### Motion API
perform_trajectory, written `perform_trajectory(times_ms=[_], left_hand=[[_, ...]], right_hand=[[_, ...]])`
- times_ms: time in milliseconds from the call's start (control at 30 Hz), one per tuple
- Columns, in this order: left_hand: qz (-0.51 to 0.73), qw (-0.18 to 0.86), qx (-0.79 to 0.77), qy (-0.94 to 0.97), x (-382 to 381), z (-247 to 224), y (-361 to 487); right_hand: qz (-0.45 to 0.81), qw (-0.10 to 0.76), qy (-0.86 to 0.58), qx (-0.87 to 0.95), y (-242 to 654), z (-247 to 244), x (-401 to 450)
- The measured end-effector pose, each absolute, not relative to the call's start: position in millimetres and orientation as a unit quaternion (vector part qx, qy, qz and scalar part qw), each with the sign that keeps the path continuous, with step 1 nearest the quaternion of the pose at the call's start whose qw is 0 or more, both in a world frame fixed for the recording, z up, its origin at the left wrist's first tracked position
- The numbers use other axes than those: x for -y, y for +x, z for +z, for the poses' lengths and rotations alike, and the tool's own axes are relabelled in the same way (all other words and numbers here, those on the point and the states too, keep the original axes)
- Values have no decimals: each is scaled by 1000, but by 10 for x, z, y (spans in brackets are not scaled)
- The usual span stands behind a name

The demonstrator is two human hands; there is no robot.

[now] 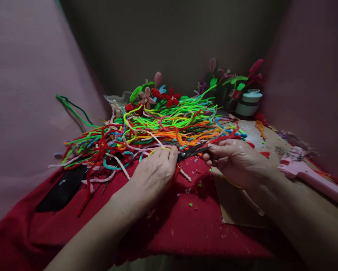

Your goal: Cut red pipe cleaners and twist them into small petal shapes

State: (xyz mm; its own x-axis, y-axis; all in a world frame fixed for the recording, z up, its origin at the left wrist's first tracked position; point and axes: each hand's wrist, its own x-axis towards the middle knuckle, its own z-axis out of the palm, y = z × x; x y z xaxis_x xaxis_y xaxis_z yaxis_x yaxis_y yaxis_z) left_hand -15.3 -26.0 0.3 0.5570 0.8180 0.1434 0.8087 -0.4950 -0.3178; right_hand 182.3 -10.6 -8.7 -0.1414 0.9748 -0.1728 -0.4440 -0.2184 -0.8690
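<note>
My left hand (156, 167) is closed around the handles of a pair of scissors (188, 153), their dark blades slightly apart and pointing right. Part of a red handle shows below the fingers. At the blade tips, my right hand (236, 154) is closed in a pinch. A yellow pipe cleaner (233, 182) hangs beneath its palm and appears held by it; the pinched part is hidden by the fingers. Just beyond both hands lies a heap of pipe cleaners (169, 124) in green, orange, red, white and blue.
A black phone (62, 190) lies left on the red cloth (186, 233). A pink glue gun (312, 173) rests at the right, near a cardboard piece (239, 207). Fuzzy flowers (171, 98) and a jar with a pale blue lid (248, 103) stand behind. Small scraps dot the cloth.
</note>
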Motion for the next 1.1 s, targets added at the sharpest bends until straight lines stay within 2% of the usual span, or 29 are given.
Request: perform_trajectory(times_ms=[633, 1100], left_hand=[[35, 206, 459, -863, 292, 34, -129], [24, 224, 453, -863, 311, 10, -157]], right_hand=[[729, 492, -381, 285, 1853, -50, 143], [721, 486, -392, 299, 1874, -58, 86]])
